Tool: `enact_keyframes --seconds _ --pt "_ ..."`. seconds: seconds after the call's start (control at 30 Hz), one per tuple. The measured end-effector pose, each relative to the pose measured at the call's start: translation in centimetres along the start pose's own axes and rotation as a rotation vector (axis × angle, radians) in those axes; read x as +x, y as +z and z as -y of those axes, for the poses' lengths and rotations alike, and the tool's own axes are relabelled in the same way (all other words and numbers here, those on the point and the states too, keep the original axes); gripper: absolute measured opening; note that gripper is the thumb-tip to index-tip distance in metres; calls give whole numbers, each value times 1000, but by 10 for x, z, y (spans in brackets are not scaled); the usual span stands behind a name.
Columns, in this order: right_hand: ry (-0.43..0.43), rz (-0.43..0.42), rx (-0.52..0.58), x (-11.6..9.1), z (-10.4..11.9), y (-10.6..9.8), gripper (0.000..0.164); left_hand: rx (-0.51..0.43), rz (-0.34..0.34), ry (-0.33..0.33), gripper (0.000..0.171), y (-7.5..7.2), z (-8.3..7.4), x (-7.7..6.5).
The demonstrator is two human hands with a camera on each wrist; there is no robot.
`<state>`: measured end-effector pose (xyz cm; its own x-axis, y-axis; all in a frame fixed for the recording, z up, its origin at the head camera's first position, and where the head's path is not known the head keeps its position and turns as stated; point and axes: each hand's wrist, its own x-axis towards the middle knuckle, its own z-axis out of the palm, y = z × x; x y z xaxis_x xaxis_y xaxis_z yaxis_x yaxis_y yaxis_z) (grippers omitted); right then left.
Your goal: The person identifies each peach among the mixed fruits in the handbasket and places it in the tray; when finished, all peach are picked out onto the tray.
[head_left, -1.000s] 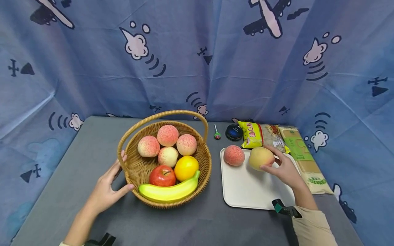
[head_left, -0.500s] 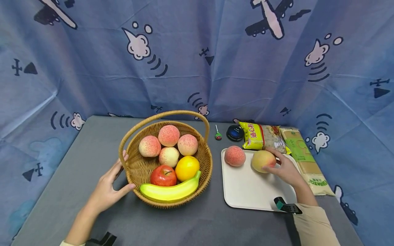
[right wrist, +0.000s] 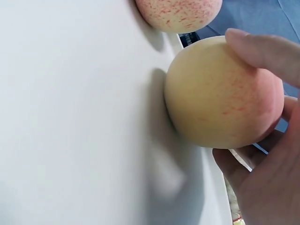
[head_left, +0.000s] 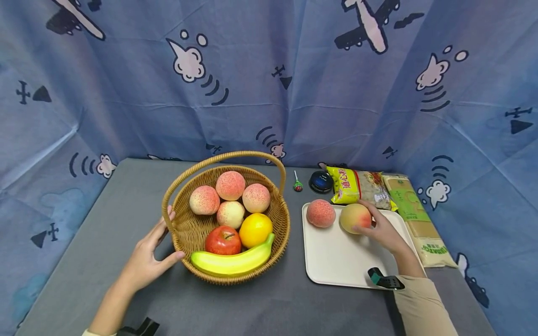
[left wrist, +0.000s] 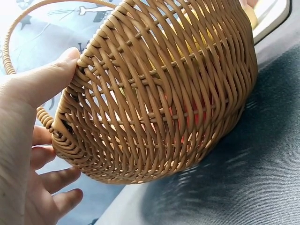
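Note:
In the head view my right hand [head_left: 384, 232] grips a yellow-pink peach [head_left: 354, 218] at the white tray's [head_left: 336, 266] back edge. The right wrist view shows thumb and fingers on opposite sides of this peach [right wrist: 220, 96], close over the tray; contact is unclear. A redder peach [head_left: 321, 213] sits on the tray to its left. My left hand [head_left: 145, 259] spreads against the left side of a wicker basket [head_left: 283, 238]. Its thumb touches the rim, while some fingertips are hidden behind the rim near the handle [left wrist: 9, 37].
Inside the basket are several peaches [head_left: 230, 185], an orange [head_left: 255, 229], a red apple [head_left: 222, 240] and a banana [head_left: 232, 262]. Behind the tray lie a lollipop [head_left: 297, 185], a dark tuna tin [head_left: 321, 182] and a yellow food packet [head_left: 346, 184]. A green-tan packet [head_left: 414, 214] lies right.
The held peach shifts slightly right and down, then a little back left, moving closer to the redder peach. My left hand and the basket stay in place.

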<state>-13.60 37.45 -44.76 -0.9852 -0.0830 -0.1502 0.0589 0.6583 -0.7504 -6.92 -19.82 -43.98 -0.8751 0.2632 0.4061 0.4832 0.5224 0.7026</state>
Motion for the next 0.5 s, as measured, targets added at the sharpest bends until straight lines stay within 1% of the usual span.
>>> enact_keyframes --seconds 0.13,0.33,0.5 --pt "10 1 -6 2 -2 2 92 -2 2 -2 93 0 0 0" --pt "37 -20 -19 5 -3 1 92 1 6 -7 93 1 0 0" --pt "53 -15 16 6 -3 2 91 7 -2 -8 94 0 -1 0"
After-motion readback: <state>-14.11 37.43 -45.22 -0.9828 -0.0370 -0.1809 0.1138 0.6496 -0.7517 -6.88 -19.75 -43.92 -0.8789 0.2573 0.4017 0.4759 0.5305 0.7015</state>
